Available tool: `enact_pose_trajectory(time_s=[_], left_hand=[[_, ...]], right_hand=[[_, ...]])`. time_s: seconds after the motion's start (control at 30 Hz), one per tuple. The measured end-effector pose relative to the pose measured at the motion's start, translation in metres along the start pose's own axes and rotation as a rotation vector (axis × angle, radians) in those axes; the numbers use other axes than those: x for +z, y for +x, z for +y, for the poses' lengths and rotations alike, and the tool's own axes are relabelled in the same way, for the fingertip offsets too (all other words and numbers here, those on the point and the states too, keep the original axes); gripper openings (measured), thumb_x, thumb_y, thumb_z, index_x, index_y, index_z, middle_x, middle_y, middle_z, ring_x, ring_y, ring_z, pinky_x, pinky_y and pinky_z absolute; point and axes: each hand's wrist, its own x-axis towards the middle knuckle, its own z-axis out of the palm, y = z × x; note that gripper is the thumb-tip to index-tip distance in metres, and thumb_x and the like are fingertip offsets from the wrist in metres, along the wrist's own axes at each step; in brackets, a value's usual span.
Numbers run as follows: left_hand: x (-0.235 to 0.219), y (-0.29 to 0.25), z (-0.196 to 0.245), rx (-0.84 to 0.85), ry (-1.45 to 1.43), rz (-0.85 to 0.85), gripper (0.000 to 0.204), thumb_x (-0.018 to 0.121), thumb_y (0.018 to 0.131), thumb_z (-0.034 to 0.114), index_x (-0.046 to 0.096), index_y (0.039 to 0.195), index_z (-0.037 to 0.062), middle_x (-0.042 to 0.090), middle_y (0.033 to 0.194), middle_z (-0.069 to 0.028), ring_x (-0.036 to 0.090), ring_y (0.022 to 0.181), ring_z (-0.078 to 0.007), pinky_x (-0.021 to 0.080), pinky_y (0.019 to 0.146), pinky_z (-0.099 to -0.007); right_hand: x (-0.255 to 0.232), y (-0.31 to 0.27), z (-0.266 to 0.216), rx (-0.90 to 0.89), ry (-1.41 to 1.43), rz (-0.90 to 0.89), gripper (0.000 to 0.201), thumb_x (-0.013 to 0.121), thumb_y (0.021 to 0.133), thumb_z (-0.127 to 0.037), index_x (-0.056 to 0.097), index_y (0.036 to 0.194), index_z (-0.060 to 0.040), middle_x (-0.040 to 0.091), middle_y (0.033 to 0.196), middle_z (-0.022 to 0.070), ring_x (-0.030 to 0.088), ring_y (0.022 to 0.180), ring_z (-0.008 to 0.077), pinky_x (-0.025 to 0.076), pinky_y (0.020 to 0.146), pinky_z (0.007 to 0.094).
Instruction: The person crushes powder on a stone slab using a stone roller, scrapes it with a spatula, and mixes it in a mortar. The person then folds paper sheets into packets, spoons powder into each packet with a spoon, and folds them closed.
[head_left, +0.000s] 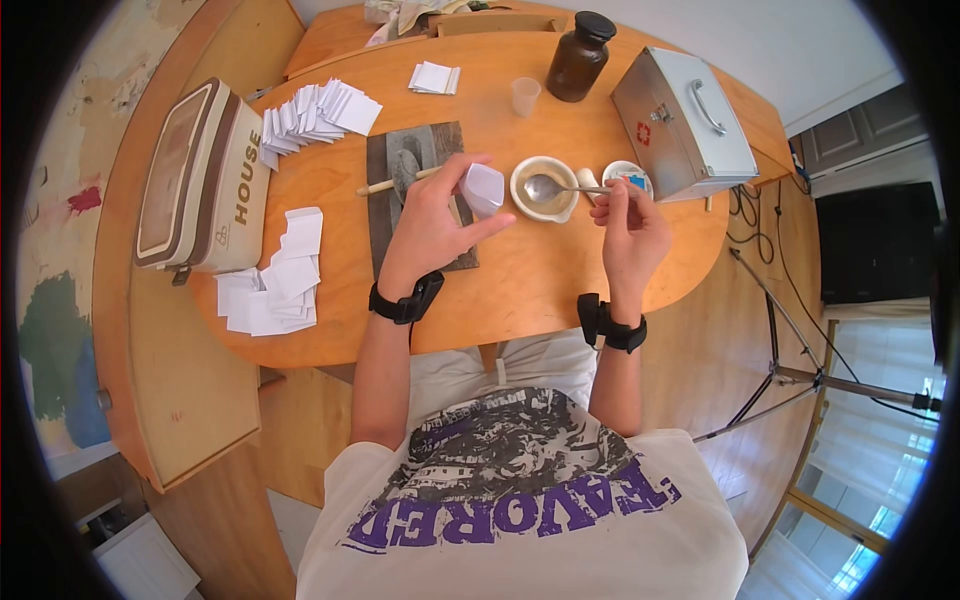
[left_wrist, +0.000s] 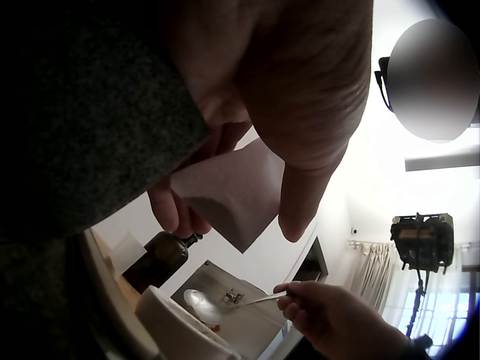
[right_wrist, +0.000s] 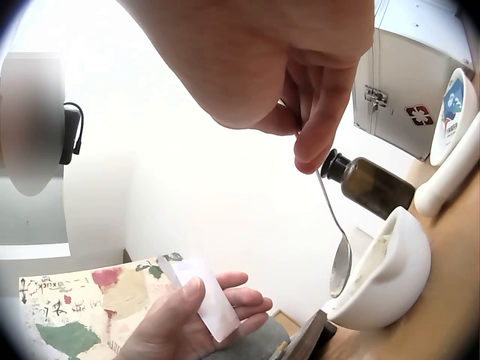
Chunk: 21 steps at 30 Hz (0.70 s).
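Note:
My left hand holds a small white paper packet between thumb and fingers, over the edge of a dark grey slab. On the slab lies a grey stone-like piece with a wooden stick, partly hidden by that hand. The right hand pinches the handle of a metal spoon. The spoon's bowl hangs over the white lipped mortar, which has pale residue inside. Beside the mortar lies a white pestle, near a small white dish with a blue label in it.
White paper packets stand in a row at the back left, with more packets nearer. A HOUSE case flanks them. At the back are a clear cup, a brown bottle and a metal first-aid box.

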Motion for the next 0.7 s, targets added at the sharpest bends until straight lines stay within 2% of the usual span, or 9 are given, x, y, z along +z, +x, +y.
enact_pose_trajectory(time_s=[0.1,0.3,0.4,0.5,0.53,0.6,0.7], left_hand=[[0.0,0.0,0.0,0.002,0.004,0.001,0.067,0.1,0.086,0.021,0.07,0.144,0.0038,0.082,0.118,-0.0099,0.079,0.109,-0.0187,0.062,0.1,-0.0365],[0.001,0.0,0.0,0.023,-0.033,0.019,0.067,0.099,0.086,0.019,0.07,0.144,0.0033,0.082,0.118,-0.0094,0.079,0.109,-0.0185,0.063,0.1,-0.0372],[0.002,0.0,-0.001,0.007,-0.031,0.021,0.067,0.099,0.085,0.018,0.07,0.143,0.0028,0.082,0.119,-0.0092,0.079,0.109,-0.0187,0.063,0.102,-0.0377],[0.001,0.001,0.003,0.006,-0.05,0.023,0.068,0.099,0.084,0.017,0.07,0.144,0.0021,0.082,0.122,-0.0094,0.079,0.111,-0.0192,0.063,0.104,-0.0382],[0.001,0.001,0.005,0.022,-0.079,0.021,0.069,0.099,0.084,0.016,0.07,0.144,0.0018,0.082,0.123,-0.0095,0.079,0.112,-0.0194,0.063,0.104,-0.0384],[0.001,0.001,0.005,0.018,-0.076,0.019,0.069,0.099,0.084,0.016,0.07,0.144,0.0018,0.082,0.124,-0.0097,0.079,0.113,-0.0195,0.063,0.104,-0.0384],[0.002,0.001,0.002,0.015,-0.066,0.018,0.069,0.1,0.084,0.017,0.07,0.144,0.0023,0.082,0.124,-0.0097,0.079,0.113,-0.0196,0.063,0.104,-0.0383]], right_hand=[[-0.005,0.003,-0.021,0.044,0.074,0.036,0.024,0.069,0.116,-0.014,0.081,0.116,0.0062,0.081,0.088,0.0097,0.077,0.075,0.0129,0.063,0.07,0.0274],[0.002,-0.004,-0.071,-0.031,0.207,0.073,0.024,0.067,0.117,-0.013,0.081,0.118,0.0064,0.081,0.089,0.0103,0.077,0.075,0.0138,0.062,0.07,0.0268],[0.008,-0.013,-0.082,-0.125,0.224,0.062,0.02,0.068,0.115,-0.008,0.081,0.116,0.0065,0.082,0.089,0.0105,0.077,0.074,0.0137,0.062,0.069,0.0264],[0.008,-0.017,-0.078,-0.499,-0.016,-0.075,0.01,0.074,0.107,0.005,0.082,0.112,0.0051,0.082,0.089,0.0105,0.08,0.076,0.0156,0.062,0.067,0.027],[0.007,-0.018,-0.078,-0.5,-0.015,-0.074,0.01,0.074,0.107,0.005,0.082,0.112,0.0051,0.082,0.089,0.0105,0.08,0.076,0.0156,0.062,0.067,0.027],[0.006,-0.018,-0.079,-0.617,-0.051,-0.105,0.012,0.074,0.105,0.008,0.082,0.113,0.0048,0.083,0.089,0.0109,0.08,0.075,0.0165,0.063,0.068,0.0273],[0.007,-0.018,-0.073,-0.519,0.08,-0.05,0.013,0.073,0.105,0.009,0.081,0.116,0.0061,0.083,0.09,0.0115,0.08,0.076,0.0158,0.064,0.069,0.0269]])
